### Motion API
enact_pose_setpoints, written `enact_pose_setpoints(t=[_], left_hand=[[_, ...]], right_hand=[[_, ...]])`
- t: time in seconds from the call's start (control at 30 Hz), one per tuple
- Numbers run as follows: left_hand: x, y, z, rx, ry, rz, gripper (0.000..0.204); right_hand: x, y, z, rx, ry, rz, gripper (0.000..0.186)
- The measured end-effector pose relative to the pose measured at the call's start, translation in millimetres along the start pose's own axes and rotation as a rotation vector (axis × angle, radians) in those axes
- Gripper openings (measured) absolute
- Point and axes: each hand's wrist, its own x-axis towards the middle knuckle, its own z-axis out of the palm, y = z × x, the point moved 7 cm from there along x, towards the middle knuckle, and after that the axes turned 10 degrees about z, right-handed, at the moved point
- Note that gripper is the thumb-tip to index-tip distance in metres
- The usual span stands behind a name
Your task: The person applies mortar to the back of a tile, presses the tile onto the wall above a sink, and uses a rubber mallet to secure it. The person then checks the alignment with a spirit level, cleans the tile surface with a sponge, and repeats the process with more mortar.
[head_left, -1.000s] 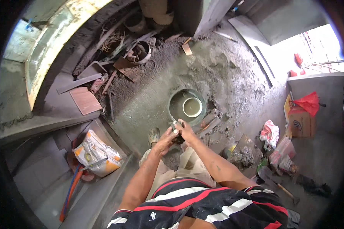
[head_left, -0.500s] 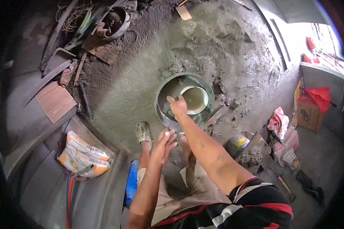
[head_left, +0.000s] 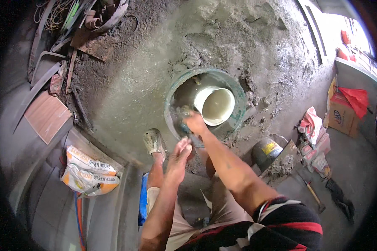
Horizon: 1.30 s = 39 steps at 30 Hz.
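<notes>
A round green tub (head_left: 240, 94) of murky water stands on the wet floor in front of me. In it a cream-white pail (head_left: 201, 100) leans toward the right, with cloudy liquid inside. My right hand (head_left: 194, 122) is in the left part of the tub, beside the pail. Splashing water and motion blur hide its fingertips. Just outside the tub's near rim is my left hand (head_left: 178, 157). Its fingers stretch forward, bare of any object, and the tips come close to the rim.
Wet grey mortar (head_left: 255, 37) covers the floor beyond the tub. A dark bucket (head_left: 264, 152) and a mortar-caked board (head_left: 282, 161) lie at right, near a hammer (head_left: 314, 194). At left are a printed sack (head_left: 90, 171), a brown tile (head_left: 47, 117) and scrap with wire.
My right hand has moved down and left in the tub, stirring up a splash. The pail has tipped, showing its side. My left hand has moved slightly forward; the view has shifted.
</notes>
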Motion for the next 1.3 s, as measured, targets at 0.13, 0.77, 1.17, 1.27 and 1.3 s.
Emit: enact_pose_setpoints(t=[0.13, 0.77, 1.17, 1.27, 1.3], left_hand=[[38.1, 47.5, 40.0, 0.351, 0.097, 0.399, 0.054], [216.1, -40.6, 87.2, 0.086, 0.240, -0.157, 0.071], [96.4, 42.2, 60.0, 0.544, -0.064, 0.129, 0.062], [24.1, 73.8, 117.3, 0.605, -0.229, 0.193, 0.069], [6.4, 63.9, 118.2, 0.523, -0.136, 0.262, 0.072]], right_hand=[[-87.9, -54.9, -69.8, 0.163, -0.017, -0.086, 0.019], [127.0, 139.2, 10.2, -0.584, 0.205, -0.301, 0.041], [-95.4, -36.1, -49.0, 1.385, 0.168, 0.294, 0.032], [-106.2, -51.2, -76.4, 1.422, 0.168, 0.324, 0.029], [-114.9, -61.7, -82.4, 1.387, 0.023, 0.465, 0.028]])
